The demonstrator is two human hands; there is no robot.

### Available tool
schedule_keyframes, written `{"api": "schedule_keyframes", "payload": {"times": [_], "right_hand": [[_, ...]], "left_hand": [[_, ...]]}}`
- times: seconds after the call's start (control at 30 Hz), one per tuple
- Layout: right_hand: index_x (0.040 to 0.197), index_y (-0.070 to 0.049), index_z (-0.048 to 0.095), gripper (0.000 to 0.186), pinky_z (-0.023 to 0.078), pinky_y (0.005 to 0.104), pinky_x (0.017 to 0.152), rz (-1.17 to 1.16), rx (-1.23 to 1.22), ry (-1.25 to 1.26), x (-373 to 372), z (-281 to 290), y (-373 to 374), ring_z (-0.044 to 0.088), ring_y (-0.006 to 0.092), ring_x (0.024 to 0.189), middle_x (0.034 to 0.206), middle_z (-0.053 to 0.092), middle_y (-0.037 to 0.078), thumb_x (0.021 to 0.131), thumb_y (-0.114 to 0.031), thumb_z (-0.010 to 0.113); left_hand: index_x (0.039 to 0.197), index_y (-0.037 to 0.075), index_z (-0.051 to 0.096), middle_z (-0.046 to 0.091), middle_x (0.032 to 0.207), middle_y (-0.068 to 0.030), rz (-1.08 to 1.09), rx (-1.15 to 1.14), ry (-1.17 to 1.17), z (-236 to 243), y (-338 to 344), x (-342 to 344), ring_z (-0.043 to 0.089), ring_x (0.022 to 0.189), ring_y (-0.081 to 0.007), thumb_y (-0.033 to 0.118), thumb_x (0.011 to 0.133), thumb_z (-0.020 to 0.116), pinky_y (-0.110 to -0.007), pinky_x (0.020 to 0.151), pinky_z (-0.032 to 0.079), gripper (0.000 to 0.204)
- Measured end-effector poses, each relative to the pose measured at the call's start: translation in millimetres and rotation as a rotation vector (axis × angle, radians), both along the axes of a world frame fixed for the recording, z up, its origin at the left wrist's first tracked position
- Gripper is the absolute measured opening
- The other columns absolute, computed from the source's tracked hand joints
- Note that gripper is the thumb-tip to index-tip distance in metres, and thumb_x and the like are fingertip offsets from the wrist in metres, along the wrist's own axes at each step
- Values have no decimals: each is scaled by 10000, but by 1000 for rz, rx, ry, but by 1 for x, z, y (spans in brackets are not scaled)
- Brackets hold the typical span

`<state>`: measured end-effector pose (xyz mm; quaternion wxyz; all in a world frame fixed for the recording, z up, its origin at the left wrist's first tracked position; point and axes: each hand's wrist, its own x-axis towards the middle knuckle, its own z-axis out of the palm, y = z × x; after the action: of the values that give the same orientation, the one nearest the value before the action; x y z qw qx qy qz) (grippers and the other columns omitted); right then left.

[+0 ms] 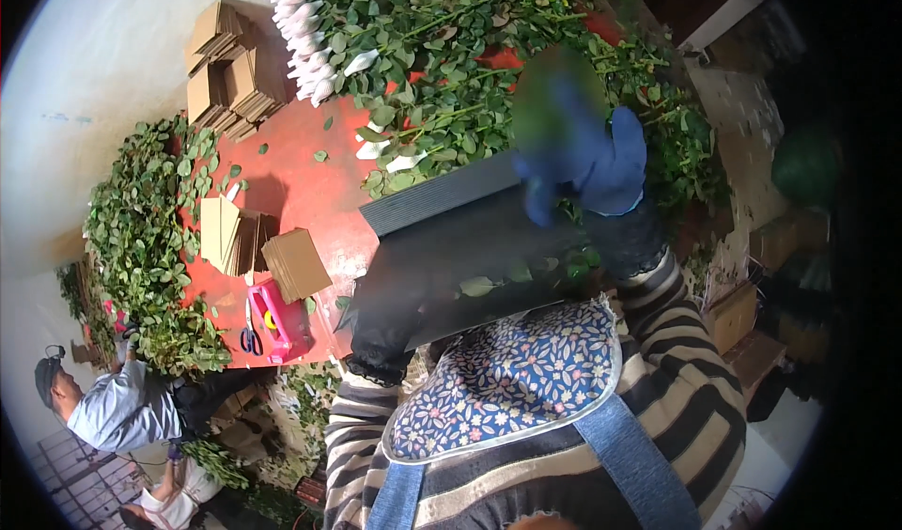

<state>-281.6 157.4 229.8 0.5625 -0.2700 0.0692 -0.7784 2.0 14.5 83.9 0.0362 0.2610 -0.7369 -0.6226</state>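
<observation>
Black ribbed-edged panel (437, 272) | leaf-strewn | perhaps tilted | by red table (315, 206)

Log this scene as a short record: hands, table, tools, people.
Right hand: blue glove, blurred, near leafy stems; grip unclear
Left hand: cannot be made out; dark cuff beside black panel
Table: red; leafy stems, cardboard stacks
Tools: scissors, pink tape dispenser
Person: pale shirt, dark cap, picture's lower left
</observation>
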Motion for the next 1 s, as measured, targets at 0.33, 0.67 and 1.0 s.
{"api": "schedule_keyframes", "payload": {"times": [0.33, 0.67, 1.0], "right_hand": [[1220, -31, 640, 489, 507, 440, 897, -183, -44, 2177, 85, -79, -45, 631, 328, 1091, 1229, 643, 158, 932, -420, 569], [1301, -51, 564, 550, 440, 503, 940, -31, -91, 2389, 98, -91, -13, 481, 373, 1295, 1398, 512, 184, 831, -332, 604], [1284, -64, 573, 547, 433, 489, 955, -68, -2, 2360, 102, -84, -10, 442, 348, 1342, 1421, 495, 158, 801, -309, 647]], "left_hand": [[1287, 103, 503, 589, 1164, -151, -108, -182, 55, -2, -4, 12, 639, 921, -310, 214, 865, 651, -416, 746, 561, 460], [1123, 22, 519, 580, 1073, -148, 610, -1136, -869, 17, -99, 109, 637, 954, -323, 432, 698, 858, -416, 767, 547, 681], [983, -1, 620, 675, 954, -270, 743, -815, -723, -17, -159, 172, 654, 955, -440, 255, 780, 702, -493, 847, 523, 337]]}}
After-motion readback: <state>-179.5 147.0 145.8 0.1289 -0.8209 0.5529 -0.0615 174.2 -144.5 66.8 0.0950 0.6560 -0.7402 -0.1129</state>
